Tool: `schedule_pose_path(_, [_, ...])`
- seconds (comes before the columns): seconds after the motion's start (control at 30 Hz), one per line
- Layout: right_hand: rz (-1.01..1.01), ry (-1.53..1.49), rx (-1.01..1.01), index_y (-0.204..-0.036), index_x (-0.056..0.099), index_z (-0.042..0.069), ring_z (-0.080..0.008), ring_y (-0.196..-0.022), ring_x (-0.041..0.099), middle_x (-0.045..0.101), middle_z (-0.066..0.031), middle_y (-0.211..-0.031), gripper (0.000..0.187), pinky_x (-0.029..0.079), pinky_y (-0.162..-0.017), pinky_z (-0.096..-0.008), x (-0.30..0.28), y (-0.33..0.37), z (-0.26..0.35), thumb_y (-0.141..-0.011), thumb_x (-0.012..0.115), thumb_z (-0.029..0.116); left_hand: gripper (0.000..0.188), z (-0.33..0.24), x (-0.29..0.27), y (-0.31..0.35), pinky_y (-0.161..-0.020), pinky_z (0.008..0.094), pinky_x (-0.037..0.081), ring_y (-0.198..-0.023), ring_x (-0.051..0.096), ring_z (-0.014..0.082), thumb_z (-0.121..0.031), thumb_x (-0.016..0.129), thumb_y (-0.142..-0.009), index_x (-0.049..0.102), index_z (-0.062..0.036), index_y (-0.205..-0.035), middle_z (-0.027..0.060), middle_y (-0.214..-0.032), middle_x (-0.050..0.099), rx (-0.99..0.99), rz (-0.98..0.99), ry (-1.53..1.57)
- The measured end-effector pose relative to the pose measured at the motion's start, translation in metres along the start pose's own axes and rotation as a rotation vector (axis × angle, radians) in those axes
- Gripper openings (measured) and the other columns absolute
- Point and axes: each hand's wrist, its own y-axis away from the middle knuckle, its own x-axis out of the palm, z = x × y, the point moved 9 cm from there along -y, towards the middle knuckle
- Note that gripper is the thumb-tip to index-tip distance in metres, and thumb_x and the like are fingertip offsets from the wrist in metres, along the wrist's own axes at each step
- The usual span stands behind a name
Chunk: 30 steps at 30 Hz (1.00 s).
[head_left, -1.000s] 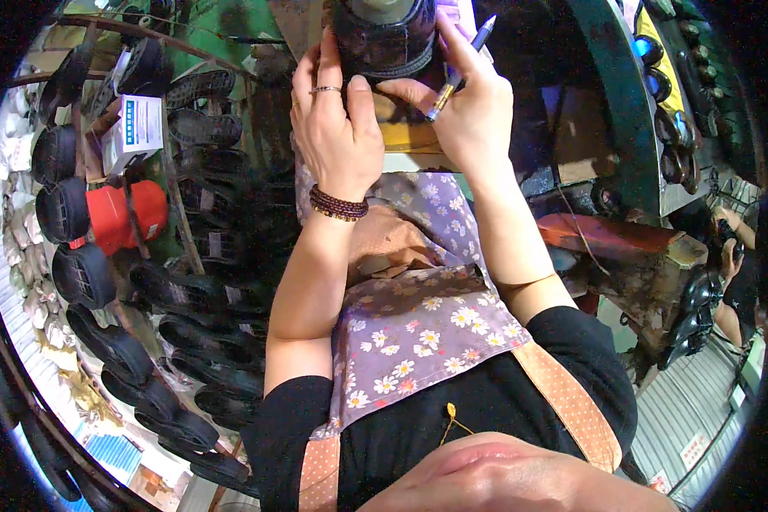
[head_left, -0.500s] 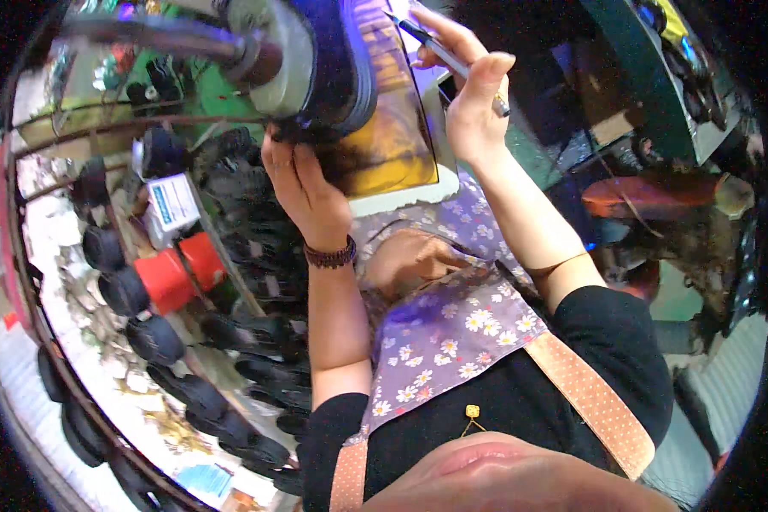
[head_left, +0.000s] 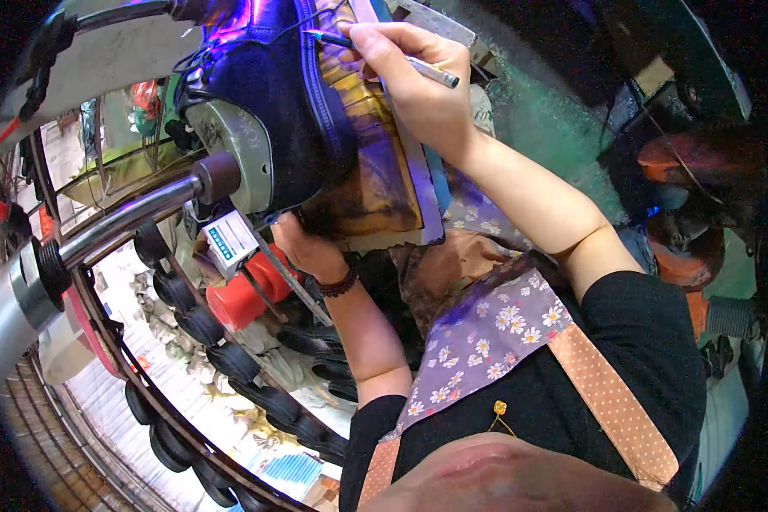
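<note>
A dark lace-up shoe (head_left: 311, 111), lit blue and purple, lies before me over a yellow, dark-smeared sheet (head_left: 392, 175). My right hand (head_left: 427, 81) pinches a slim silver and dark pen (head_left: 435, 70). Its pointed tip reaches the stitched edge of the shoe; whether it touches, I cannot tell. At the shoe's near end is my left hand (head_left: 307, 247), its fingers curled against it and their tips partly hidden. A grey-green lamp head (head_left: 239, 145) on a metal arm covers part of the shoe's left side.
The metal arm (head_left: 132, 218) crosses from the left edge to the lamp head. Several black shoes (head_left: 230, 363) stand on a rack at left, with a red container (head_left: 247, 294) and a white box (head_left: 232, 243) beside it. A floral apron (head_left: 486, 341) covers my lap.
The view has shifted, with the lamp head and its arm now lower in it. The pen has come down and left to the shoe's edge, gripped more like for writing. My left hand stays by the shoe.
</note>
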Motion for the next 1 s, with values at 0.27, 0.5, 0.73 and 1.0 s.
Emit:
schedule_pose_path(0.27, [0.022,0.106,-0.075,-0.092,0.071,-0.002,-0.0098,-0.074,0.064,0.070,-0.0073,-0.080,0.022,0.051,-0.067,-0.0245,0.003,0.002,0.007,-0.090,0.062,0.019,0.034,0.008,-0.025,0.003,-0.086,0.0364,0.045,-0.095,0.057,0.0244,-0.035,0.043,-0.099,0.057,-0.0039,-0.104,0.0097,-0.105,0.060,-0.163,-0.286,0.127])
schedule_pose_path(0.5, [0.124,0.359,-0.248,-0.088,0.073,0.002,-0.0197,-0.073,0.062,0.068,-0.0092,-0.075,0.018,0.049,-0.069,-0.0317,0.005,0.021,0.030,-0.087,0.064,0.018,0.022,0.005,-0.011,0.005,-0.088,0.0364,0.043,-0.093,0.055,0.0239,-0.025,0.048,-0.097,0.055,-0.0063,-0.091,0.0074,-0.091,0.056,-0.307,-0.215,0.472])
schedule_pose_path(0.73, [0.345,0.525,-0.245,-0.095,0.074,0.004,-0.0156,-0.079,0.058,0.069,-0.0059,-0.081,0.015,0.046,-0.074,-0.0280,0.000,0.032,0.051,-0.088,0.064,0.013,0.039,0.016,0.009,0.025,-0.105,0.0441,0.035,-0.117,0.052,0.0287,-0.030,0.041,-0.097,0.055,0.0008,-0.117,0.0134,-0.119,0.061,-0.456,-0.105,0.581])
schedule_pose_path(1.0, [0.355,0.713,-0.314,-0.093,0.073,0.003,-0.0164,-0.079,0.058,0.065,-0.0048,-0.078,0.013,0.045,-0.071,-0.0289,-0.020,0.019,0.094,-0.087,0.066,0.013,0.056,-0.029,0.139,0.074,-0.114,0.0529,0.018,-0.139,0.030,0.0291,-0.042,0.042,-0.098,0.041,-0.0042,-0.140,0.0145,-0.145,0.042,-0.962,0.010,1.150])
